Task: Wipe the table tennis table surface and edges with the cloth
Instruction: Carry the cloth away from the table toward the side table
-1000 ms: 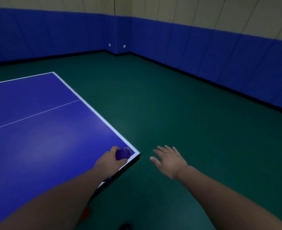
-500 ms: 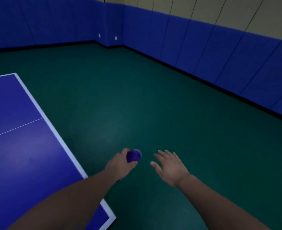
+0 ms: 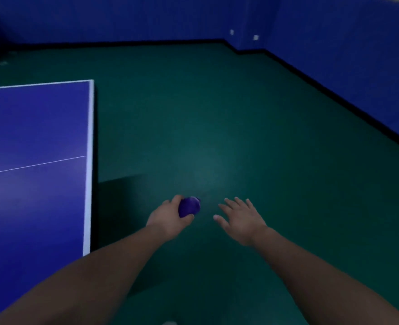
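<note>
Cloth: a purple wad, bunched tight, held in the left hand low of centre, over the green floor and well apart from the table tennis table. Fingers of the left hand curl round the wad, thumb under it; only a rounded part of the fabric shows beyond the knuckles. The cloth touches no part of the table.

Right hand: at 3 o'clock of the cloth, near it but not touching, palm down, fingers straight and spread, holding nothing.

Table: at 9 o'clock of the hands, blue top with a white border line along its near side edge and a thin white centre line across it. Its far corner lies toward 11 o'clock. The edge face below the border is dark and its condition cannot be judged.

Assessment: the step in hand appears to be repositioning alongside the table before the next pass. To do it well, carry the cloth toward 9 o'clock to the white border, open the wad so a flat face meets the surface, then run 1 continuous stroke along the edge with the fabric wrapped over the lip.

Surroundings: blue padded walls from 12 to 2 o'clock.
</note>
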